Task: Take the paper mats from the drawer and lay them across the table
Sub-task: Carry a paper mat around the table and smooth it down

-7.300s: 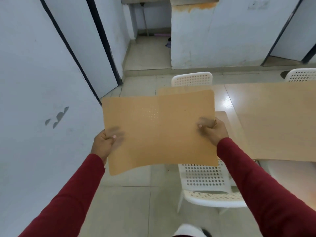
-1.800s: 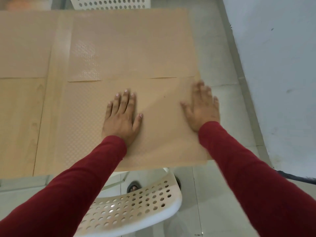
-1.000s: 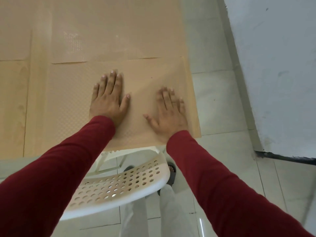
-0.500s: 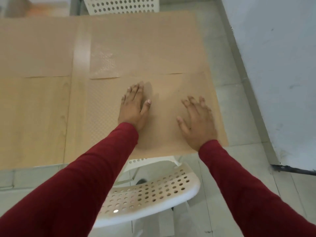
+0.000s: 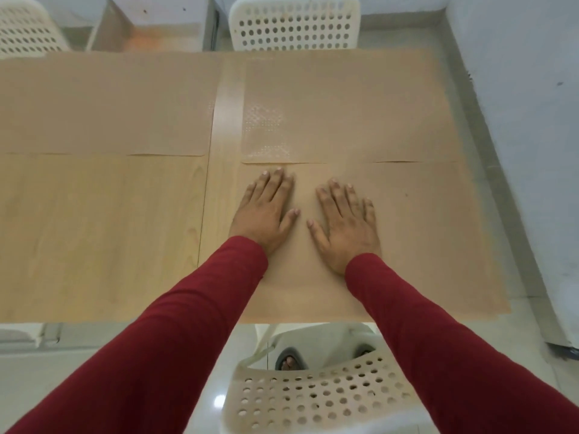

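Three brown paper mats lie flat on the light wooden table point(image 5: 100, 233). The near right mat point(image 5: 423, 239) reaches the table's front and right edges. My left hand point(image 5: 266, 214) and my right hand point(image 5: 344, 227) press flat on it, palms down, fingers spread, side by side near its left part. Beyond it lies the far right mat point(image 5: 344, 114), with a dotted shine near its left edge. The far left mat point(image 5: 103, 108) covers the back left of the table. No drawer is in view.
A white perforated chair point(image 5: 313, 399) stands right in front of me under my arms, with feet visible beneath. Two more white chairs point(image 5: 294, 26) point(image 5: 25, 29) stand beyond the table. A pale wall point(image 5: 532, 120) runs close along the right.
The mat I carried earlier now lies on the table. Over the last second my hands have slid toward each other and up the mat, pressing it flat.
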